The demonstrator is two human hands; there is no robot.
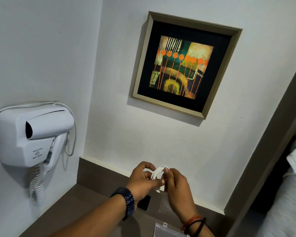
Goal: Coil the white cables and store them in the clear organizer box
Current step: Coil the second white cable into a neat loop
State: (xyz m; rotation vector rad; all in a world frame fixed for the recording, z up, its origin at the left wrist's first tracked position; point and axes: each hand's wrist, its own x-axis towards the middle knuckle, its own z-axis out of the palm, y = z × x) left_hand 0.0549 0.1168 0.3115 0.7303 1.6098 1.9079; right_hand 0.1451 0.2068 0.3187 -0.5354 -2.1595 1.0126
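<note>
A white cable (pixel 158 173) is bunched into several small loops between my two hands, above the brown counter. My left hand (pixel 142 180) pinches the loops from the left with thumb and fingers. My right hand (pixel 175 187) grips the same bundle from the right, and a short end hangs below it. The clear organizer box (pixel 164 230) lies on the counter at the bottom edge, under my right wrist, only partly in view.
A white wall-mounted hair dryer (pixel 32 134) with a coiled cord hangs at the left. A framed picture (pixel 183 65) is on the wall ahead. A black socket plate (pixel 143 203) sits in the counter backsplash. A bed with white linen (pixel 289 194) lies at the right.
</note>
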